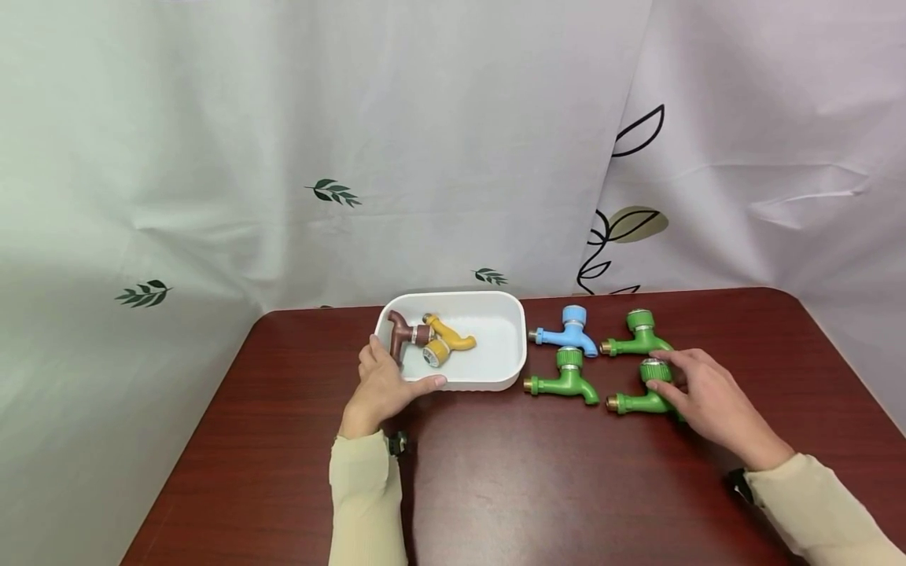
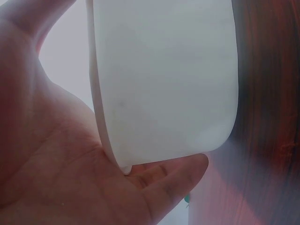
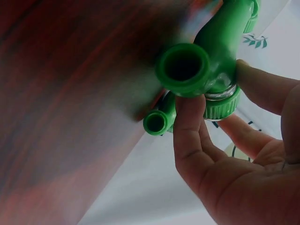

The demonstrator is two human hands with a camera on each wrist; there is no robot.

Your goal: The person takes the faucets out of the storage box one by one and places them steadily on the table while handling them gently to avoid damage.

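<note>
My left hand (image 1: 378,391) grips the near left corner of a white plastic tray (image 1: 488,385), its thumb along the front wall and its fingers at the left side. In the left wrist view the hand spans the tray's outer wall (image 2: 164,79). Inside the tray lie a brown tap (image 1: 399,336) and a yellow tap (image 1: 460,343). On the right, my right hand (image 1: 715,397) pinches the nearest green tap (image 1: 640,404) around its knob end. The right wrist view shows this tap's open spout (image 3: 204,77) between thumb and fingers; whether it touches the table is unclear.
Between tray and right hand lie a light blue tap (image 1: 566,338) and a green tap (image 1: 565,385). Another green tap (image 1: 640,343) lies just behind the held one. All rest on a dark red wooden table (image 1: 495,487), backed by a white leaf-print curtain (image 1: 439,157).
</note>
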